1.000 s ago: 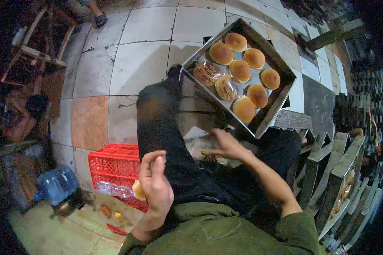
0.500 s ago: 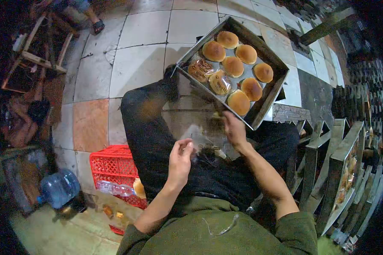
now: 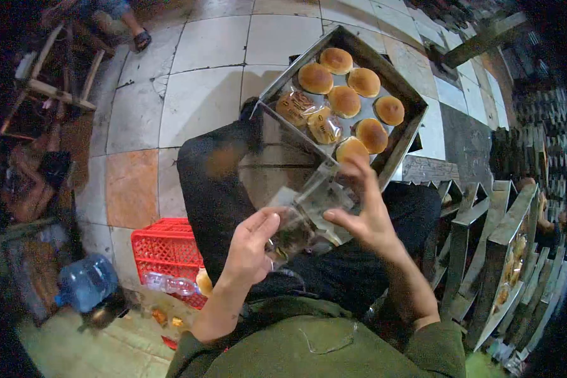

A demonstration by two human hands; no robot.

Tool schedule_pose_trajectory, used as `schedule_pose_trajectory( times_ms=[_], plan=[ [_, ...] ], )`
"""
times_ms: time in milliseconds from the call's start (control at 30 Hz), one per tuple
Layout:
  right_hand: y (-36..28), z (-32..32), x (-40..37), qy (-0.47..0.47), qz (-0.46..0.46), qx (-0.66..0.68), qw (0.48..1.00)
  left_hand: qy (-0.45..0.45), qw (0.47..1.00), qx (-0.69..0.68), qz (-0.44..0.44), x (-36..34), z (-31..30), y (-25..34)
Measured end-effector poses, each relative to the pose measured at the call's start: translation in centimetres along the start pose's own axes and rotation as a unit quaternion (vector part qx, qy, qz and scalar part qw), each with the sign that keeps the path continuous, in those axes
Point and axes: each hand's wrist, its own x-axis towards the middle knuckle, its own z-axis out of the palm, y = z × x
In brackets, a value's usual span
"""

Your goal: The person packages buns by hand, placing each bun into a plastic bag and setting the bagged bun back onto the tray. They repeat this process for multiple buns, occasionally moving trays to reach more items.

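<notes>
My left hand (image 3: 251, 242) is closed, thumb against fingers, on a clear printed plastic bag (image 3: 302, 217) above my lap. Above and right of it, my right hand (image 3: 368, 217) is open, thumb spread from the fingers. Its fingertips are at the near corner of a metal tray (image 3: 404, 143), over the lower edge of a round bun (image 3: 351, 150); motion blur hides whether they touch it. Several golden-brown buns (image 3: 344, 101) lie loose in the tray. Two wrapped buns in clear printed bags, one of them a wrapped bun (image 3: 325, 125), sit along its left side.
A red plastic crate (image 3: 167, 242) stands to my left, with a clear bottle (image 3: 170, 283) and a large blue water jug (image 3: 88, 281) nearby. Stacked metal trays (image 3: 485, 246) fill the right side. A person's foot (image 3: 142, 40) shows on the tiled floor (image 3: 205, 44) at upper left.
My right hand has moved up to the bun at the tray's near corner, its fingers spreading. The clear bag has come up higher and is now in my left hand.
</notes>
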Motion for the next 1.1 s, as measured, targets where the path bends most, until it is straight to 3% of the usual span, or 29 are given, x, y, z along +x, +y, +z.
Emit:
schedule_pose_trajectory(
  times_ms=[33,133,167,200,267,300,333,400,467,500,533,600,633,667,700,733,800,833,867,933,967,1000,1067,1100],
  plan=[
    [0.9,-0.2,0.4,-0.104,0.052,0.121,0.986,-0.022,0.999,-0.009,-0.031,-0.1,0.3,0.2],
    [1.7,-1.0,1.3,-0.117,0.128,0.143,0.974,-0.015,0.996,-0.080,0.032,0.1,0.4,1.2],
    [1.5,-1.0,2.0,-0.055,0.172,0.184,0.966,0.026,0.999,-0.040,0.002,0.1,0.8,1.6],
    [1.5,-1.5,2.7,-0.080,0.208,0.251,0.942,0.027,0.999,-0.042,-0.001,0.3,0.4,1.4],
    [2.4,-1.9,3.5,-0.186,0.127,0.109,0.968,0.087,0.972,0.213,0.036,0.5,-1.0,0.5],
    [3.0,-2.4,3.9,-0.257,0.178,0.166,0.935,0.117,0.971,0.207,0.037,1.3,-1.3,0.5],
    [3.2,-2.2,4.1,-0.258,0.183,0.166,0.934,0.117,0.971,0.205,0.032,1.8,-1.5,0.2],
    [3.2,-1.5,3.9,-0.256,0.083,0.085,0.959,0.145,0.907,0.365,0.153,2.9,-1.7,-0.5],
    [3.3,-0.8,4.2,-0.247,-0.020,0.003,0.969,0.181,0.928,0.305,0.111,4.1,-2.1,-0.6],
    [3.6,-0.8,4.9,-0.403,-0.003,0.085,0.911,0.177,0.926,0.321,0.088,4.7,-2.6,-0.7],
    [5.7,-0.7,5.3,-0.237,0.051,0.023,0.970,0.171,0.923,0.339,0.064,5.1,-3.1,-0.8],
    [13.7,-0.4,7.2,0.113,0.134,-0.055,0.983,0.168,0.915,0.366,0.017,5.8,-3.7,-1.3],
    [18.7,-1.5,8.5,0.197,0.212,-0.139,0.947,0.175,0.932,0.317,0.004,6.2,-3.9,-1.7],
    [22.8,-1.9,8.9,0.214,0.252,-0.188,0.925,0.181,0.947,0.266,-0.006,6.6,-3.8,-1.9],
    [27.4,-1.4,8.6,0.260,0.251,-0.198,0.911,0.198,0.959,0.202,-0.022,6.8,-3.0,-1.7],
    [31.0,-1.6,8.4,0.257,0.250,-0.199,0.912,0.200,0.959,0.200,-0.023,7.0,-3.2,-1.7],
    [35.4,-1.7,8.5,0.192,0.489,-0.072,0.848,0.147,0.985,0.086,-0.024,7.2,-3.8,-2.0],
    [33.2,-1.6,9.1,0.246,0.523,0.176,0.797,0.154,0.984,0.083,-0.022,7.1,-4.0,-2.2],
    [32.2,-1.6,9.5,0.241,0.525,0.176,0.797,0.116,0.992,0.023,-0.031,7.0,-4.4,-2.3],
    [30.7,-1.7,10.7,0.121,0.532,0.334,0.768,0.077,0.996,-0.035,-0.037,7.1,-4.7,-2.6],
    [21.0,-0.8,12.2,0.110,0.551,0.070,0.825,0.065,0.996,-0.058,-0.031,7.2,-4.9,-2.7],
    [22.9,0.2,11.5,0.106,0.550,0.074,0.825,0.052,0.995,-0.081,-0.025,7.2,-5.0,-2.8],
    [28.0,2.5,9.9,0.120,0.314,0.001,0.942,0.042,0.996,-0.082,-0.014,7.0,-5.1,-2.7],
    [24.9,3.5,9.8,0.136,0.288,-0.098,0.943,0.029,0.996,-0.088,-0.005,7.0,-5.0,-2.7]
  ],
)
